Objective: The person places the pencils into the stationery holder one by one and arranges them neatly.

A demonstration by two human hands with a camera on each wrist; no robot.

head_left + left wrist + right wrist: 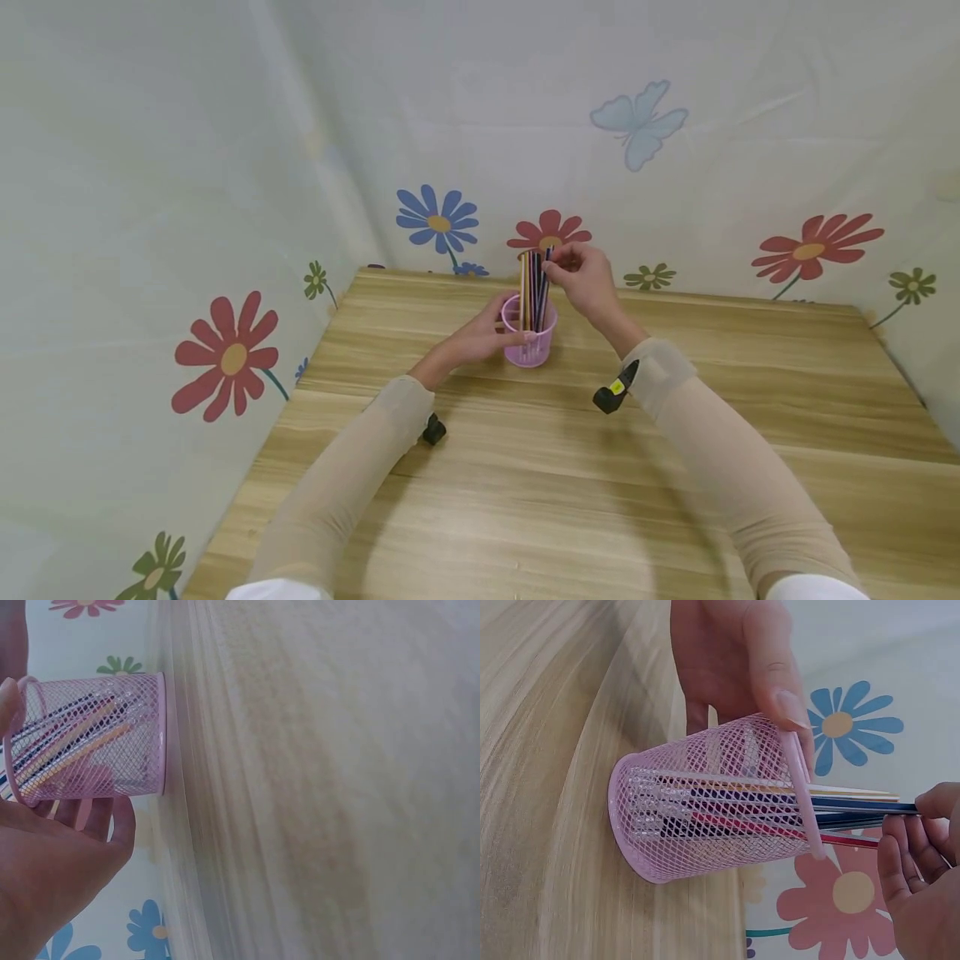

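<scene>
A pink mesh pen cup [516, 356] stands upright on the wooden table, holding a bundle of pencils [528, 287] in dark blue, red, yellow and other colours. My left hand [480, 336] grips the cup from the left, its thumb by the rim and its fingers round the far side. In the right wrist view, my right hand [930, 877] pinches the upper end of a dark blue pencil [881, 805] between thumb and fingers. The lower ends of the pencils show through the mesh [146, 769], inside the cup near its base.
The wooden table [480, 517] reaches back to a pale wall covering [480, 100] printed with flowers and a butterfly. Another such covering borders the left side. Black wrist cameras [611, 397] sit on both forearms, over beige sleeves.
</scene>
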